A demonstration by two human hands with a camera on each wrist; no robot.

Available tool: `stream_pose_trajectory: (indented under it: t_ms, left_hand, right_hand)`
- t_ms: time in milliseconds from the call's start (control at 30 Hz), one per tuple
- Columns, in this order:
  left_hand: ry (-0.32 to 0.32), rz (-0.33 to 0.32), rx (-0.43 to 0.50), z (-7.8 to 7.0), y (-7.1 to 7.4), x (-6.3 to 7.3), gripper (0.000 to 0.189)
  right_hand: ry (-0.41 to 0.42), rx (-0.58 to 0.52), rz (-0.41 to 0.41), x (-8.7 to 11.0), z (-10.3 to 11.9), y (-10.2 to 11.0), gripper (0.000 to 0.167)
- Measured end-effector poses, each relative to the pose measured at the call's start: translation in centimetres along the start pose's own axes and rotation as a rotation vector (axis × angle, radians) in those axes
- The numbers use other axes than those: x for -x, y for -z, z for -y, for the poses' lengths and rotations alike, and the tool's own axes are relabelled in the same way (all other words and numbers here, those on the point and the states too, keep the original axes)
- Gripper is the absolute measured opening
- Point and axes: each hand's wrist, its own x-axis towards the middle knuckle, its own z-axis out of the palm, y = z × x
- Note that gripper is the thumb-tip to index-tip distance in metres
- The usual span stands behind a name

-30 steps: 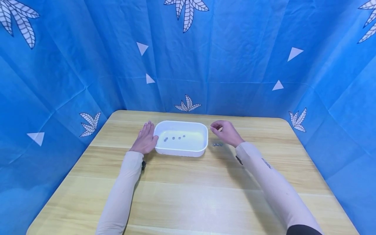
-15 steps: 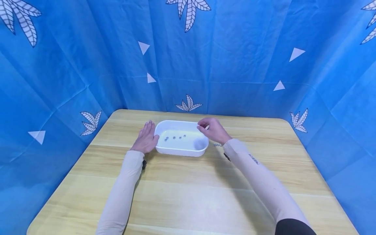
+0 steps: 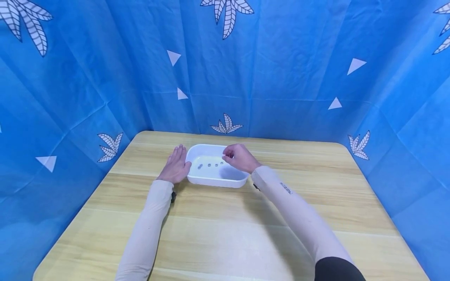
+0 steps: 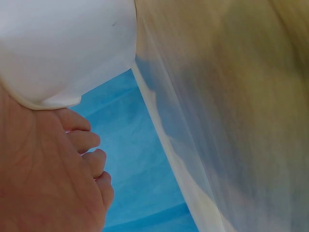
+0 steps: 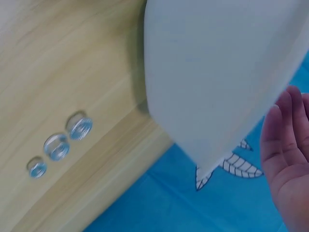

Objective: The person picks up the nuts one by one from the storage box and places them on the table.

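A white rectangular tub [image 3: 214,182] stands on the wooden table. Several small, shiny round metal pieces [image 3: 209,165] lie on its floor. My left hand [image 3: 174,166] rests against the tub's left side, fingers straight and thumb at the rim; the left wrist view shows the palm [image 4: 43,169] beside the white wall. Over the right part of the tub is my right hand [image 3: 240,158]; thumb and fingertips pinch a small metal piece, almost wholly hidden by the fingers. In the right wrist view, the curled fingers [image 5: 285,130] show beyond the tub wall, their tips partly hidden.
Three more round metal pieces [image 5: 59,147] sit in a row on the table right of the tub; my right forearm hides them in the head view. Behind the table [image 3: 225,234] hangs a blue cloth [image 3: 281,70] with leaf prints, which also closes off both sides.
My right hand has moved left, from beside the tub near the loose metal pieces to above the tub's inside, its fingers still pinched. The left hand stays against the tub.
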Motion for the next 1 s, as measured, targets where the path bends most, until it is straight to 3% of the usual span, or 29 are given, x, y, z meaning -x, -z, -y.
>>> stream_pose_trajectory:
  t_ms: [400, 1000]
  left_hand:
    - [0.000, -0.005, 0.003, 0.1, -0.1, 0.0, 0.072]
    - [0.002, -0.011, 0.005, 0.1, -0.2, -0.1, 0.072]
  right_hand:
    - [-0.050, 0.037, 0.052, -1.1, 0.2, -2.4, 0.021]
    - [-0.131, 0.085, 0.098, -1.8, 0.4, -4.2, 0.027]
